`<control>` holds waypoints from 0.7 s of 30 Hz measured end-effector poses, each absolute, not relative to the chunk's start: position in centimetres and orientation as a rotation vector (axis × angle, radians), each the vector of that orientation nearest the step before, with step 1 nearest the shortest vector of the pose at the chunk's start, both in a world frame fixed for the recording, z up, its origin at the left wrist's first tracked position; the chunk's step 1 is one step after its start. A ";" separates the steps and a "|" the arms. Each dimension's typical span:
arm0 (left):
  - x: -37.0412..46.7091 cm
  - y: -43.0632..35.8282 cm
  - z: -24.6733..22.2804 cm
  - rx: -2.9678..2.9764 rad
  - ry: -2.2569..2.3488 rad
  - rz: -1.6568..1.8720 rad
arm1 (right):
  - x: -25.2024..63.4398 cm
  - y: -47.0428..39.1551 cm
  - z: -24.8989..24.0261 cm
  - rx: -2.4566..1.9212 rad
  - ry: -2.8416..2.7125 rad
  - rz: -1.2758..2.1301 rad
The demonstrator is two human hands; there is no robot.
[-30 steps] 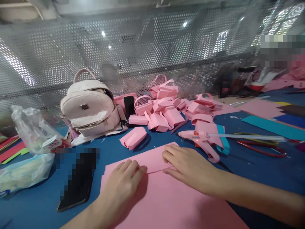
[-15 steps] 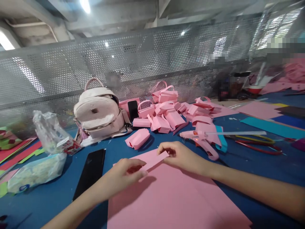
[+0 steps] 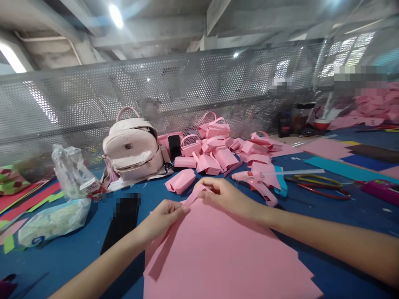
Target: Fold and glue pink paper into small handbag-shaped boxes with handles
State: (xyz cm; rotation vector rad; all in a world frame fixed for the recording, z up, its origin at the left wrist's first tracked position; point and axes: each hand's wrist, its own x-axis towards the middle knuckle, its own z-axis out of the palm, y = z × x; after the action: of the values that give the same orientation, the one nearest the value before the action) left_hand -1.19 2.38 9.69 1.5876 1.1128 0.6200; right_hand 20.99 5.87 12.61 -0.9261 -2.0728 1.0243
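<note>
A narrow pink paper strip (image 3: 193, 197) runs between my two hands, above stacked pink sheets (image 3: 230, 253) on the blue table. My left hand (image 3: 170, 212) pinches the strip's lower left end between thumb and fingers. At its upper right end, my right hand (image 3: 215, 192) holds it with curled fingers. Just beyond my hands lies a small folded pink paper piece (image 3: 180, 181). To the right of my right hand rests a pink glue gun (image 3: 257, 181) with a clear stick in its back.
Pink paper bags (image 3: 215, 153) are heaped beyond my hands, beside a pale backpack (image 3: 134, 145). A black phone (image 3: 122, 222) and a plastic package (image 3: 54, 222) lie left. Red-handled pliers (image 3: 324, 192) and coloured sheets (image 3: 352, 164) are at right.
The strip now slants more steeply, its right end curving within my right hand. Both hands have shifted slightly left and up in the picture. The view has tilted a little.
</note>
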 end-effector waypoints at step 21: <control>-0.9 0.7 11.1 1.732 1.082 0.676 | 21.6 6.6 14.2 -0.941 -2.020 1.000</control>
State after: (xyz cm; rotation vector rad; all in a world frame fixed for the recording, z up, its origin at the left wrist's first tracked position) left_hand -0.91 0.74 11.14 1.7324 1.0824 0.6758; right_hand 21.56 6.63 14.25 -0.9413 -2.0195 1.0005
